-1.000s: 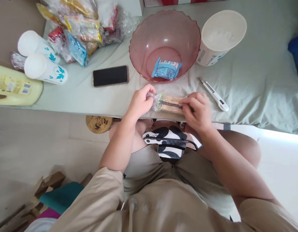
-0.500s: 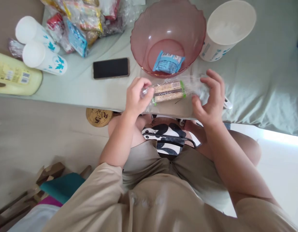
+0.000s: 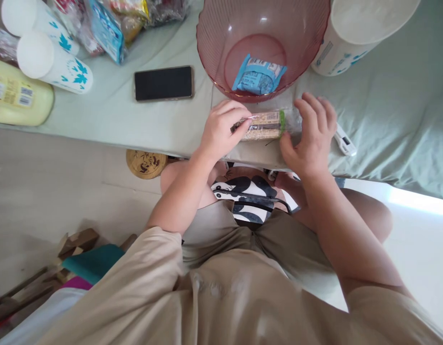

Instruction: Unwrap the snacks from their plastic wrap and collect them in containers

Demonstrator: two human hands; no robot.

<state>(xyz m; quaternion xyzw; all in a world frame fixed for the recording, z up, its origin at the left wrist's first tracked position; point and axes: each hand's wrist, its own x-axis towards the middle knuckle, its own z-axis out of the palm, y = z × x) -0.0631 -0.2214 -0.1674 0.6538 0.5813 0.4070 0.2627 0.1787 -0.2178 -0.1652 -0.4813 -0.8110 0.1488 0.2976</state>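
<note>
A clear-wrapped tan snack bar [image 3: 266,125] with a dark middle stripe and a green end band lies at the front of the cloth-covered table. My left hand [image 3: 226,127] is closed on the left end of its wrapper, thumb against the fingers, and covers that end. Around the loose clear film at the right end, my right hand [image 3: 311,134] is curved with thumb and fingers apart; whether it touches the film is hard to tell. Just behind the bar stands a pink ribbed bowl [image 3: 210,62] with a blue snack packet [image 3: 260,76] in it.
A black phone [image 3: 164,83] lies left of the bowl. A large paper bucket [image 3: 336,57] stands right of it. By my right hand lies a small white plastic tool [image 3: 345,140]. Paper cups [image 3: 56,62], a yellow bottle [image 3: 23,96] and bagged snacks [image 3: 108,31] fill the left.
My left hand has moved right along the wrapper and now covers more of the bar's left part. The right hand stays curved at the other end. The view has shifted closer to the table.
</note>
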